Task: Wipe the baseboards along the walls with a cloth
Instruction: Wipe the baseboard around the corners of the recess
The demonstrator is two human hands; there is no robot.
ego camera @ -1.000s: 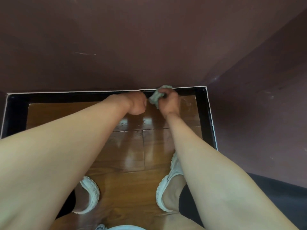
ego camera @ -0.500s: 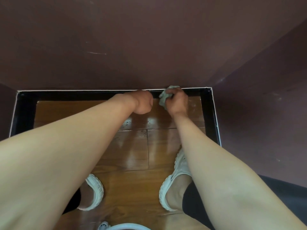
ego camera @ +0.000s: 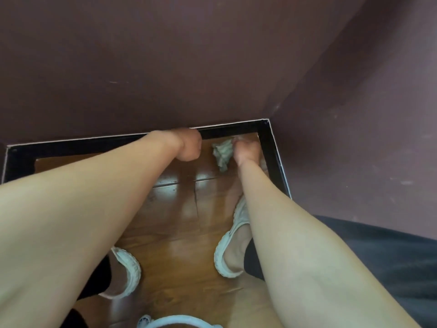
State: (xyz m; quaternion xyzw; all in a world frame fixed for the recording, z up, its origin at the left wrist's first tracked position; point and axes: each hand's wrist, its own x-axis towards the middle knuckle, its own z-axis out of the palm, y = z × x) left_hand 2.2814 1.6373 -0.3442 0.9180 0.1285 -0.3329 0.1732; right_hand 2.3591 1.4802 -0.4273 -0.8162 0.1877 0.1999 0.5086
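Note:
A black baseboard (ego camera: 227, 131) with a thin white top edge runs along the foot of the dark maroon far wall. It turns at the corner into a second black baseboard (ego camera: 272, 155) along the right wall. My right hand (ego camera: 246, 151) grips a crumpled pale grey-green cloth (ego camera: 222, 153) just in front of that corner, above the floor and a little off the far baseboard. My left hand (ego camera: 189, 144) is curled into a fist with nothing in it, close against the far baseboard, left of the cloth.
Glossy brown wood floor (ego camera: 184, 209) lies below. My feet in white slip-on shoes (ego camera: 128, 272) (ego camera: 233, 245) stand on it. A dark grey surface (ego camera: 378, 256) lies at the right. A white round object (ego camera: 179, 321) shows at the bottom edge.
My right hand has carried the cloth to the right toward the corner and down off the far baseboard. The view has swung, so the corner sits further right.

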